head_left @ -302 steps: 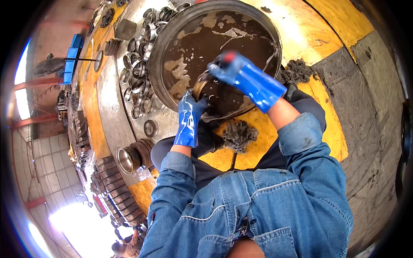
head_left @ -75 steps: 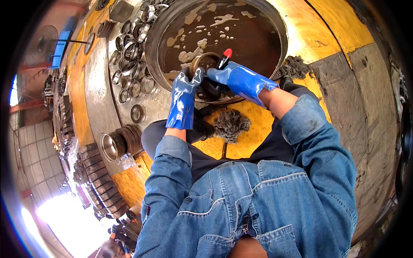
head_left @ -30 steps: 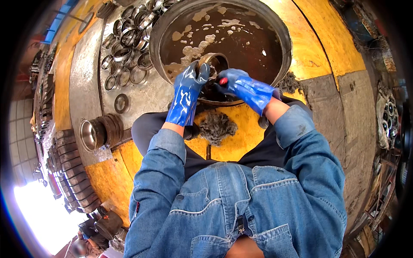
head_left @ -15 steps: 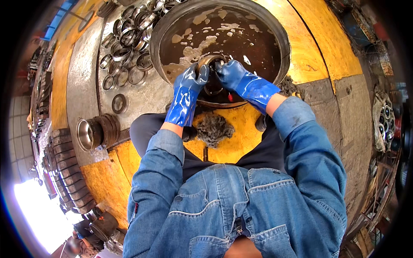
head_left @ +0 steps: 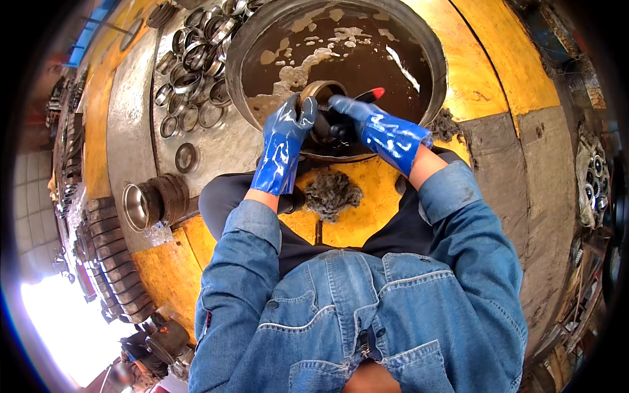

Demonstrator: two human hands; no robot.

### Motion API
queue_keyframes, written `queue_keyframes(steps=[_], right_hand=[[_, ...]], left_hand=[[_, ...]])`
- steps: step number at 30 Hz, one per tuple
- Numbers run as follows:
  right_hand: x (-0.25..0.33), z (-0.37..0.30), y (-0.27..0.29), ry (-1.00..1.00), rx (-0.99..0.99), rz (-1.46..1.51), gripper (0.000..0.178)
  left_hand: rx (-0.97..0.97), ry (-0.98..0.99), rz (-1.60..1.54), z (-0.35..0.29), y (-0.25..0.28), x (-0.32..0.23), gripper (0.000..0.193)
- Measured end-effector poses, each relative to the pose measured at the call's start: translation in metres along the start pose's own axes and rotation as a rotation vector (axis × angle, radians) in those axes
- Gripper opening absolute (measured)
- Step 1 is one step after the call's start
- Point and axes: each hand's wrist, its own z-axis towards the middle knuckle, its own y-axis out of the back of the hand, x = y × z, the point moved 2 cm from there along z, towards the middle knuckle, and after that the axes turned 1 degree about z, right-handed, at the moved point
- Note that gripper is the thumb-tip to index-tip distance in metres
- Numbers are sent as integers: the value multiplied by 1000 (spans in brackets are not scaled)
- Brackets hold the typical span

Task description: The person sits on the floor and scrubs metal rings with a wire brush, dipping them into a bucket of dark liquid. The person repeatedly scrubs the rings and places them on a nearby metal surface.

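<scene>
My left hand (head_left: pixel 287 119), in a wet blue rubber glove, is closed on the near left side of a metal ring (head_left: pixel 314 87). The ring is tilted over the near part of a wide round tub (head_left: pixel 438 98) of brown liquid. My right hand (head_left: pixel 367 121), gloved alike, is closed on a dark tool with a red end (head_left: pixel 378 93) at the ring's right side. The red end sticks out beyond my fingers; the hand hides much of the tool, so its kind is unclear. Pale foam (head_left: pixel 304 71) floats on the liquid.
Many metal rings (head_left: pixel 187 82) lie heaped left of the tub, with a single ring (head_left: pixel 186 158) nearer me. A stack of round metal parts (head_left: pixel 157 202) lies at the left. A grey wad of fibres (head_left: pixel 332 194) sits between my legs. Bagged rings (head_left: pixel 593 180) are at the far right.
The tool in my right hand has swung round: its red end, low by the tub's near rim before, now points up and right. My left hand still grips the ring.
</scene>
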Motion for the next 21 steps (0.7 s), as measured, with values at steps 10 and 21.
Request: queue_keyframes(steps=[10, 21], right_hand=[[6, -10, 1, 357, -54, -1277, 36], [26, -16, -4, 828, -242, -1779, 18]], left_hand=[[18, -12, 39, 5, -2, 15, 62], [23, -49, 0, 4, 1, 10, 60]])
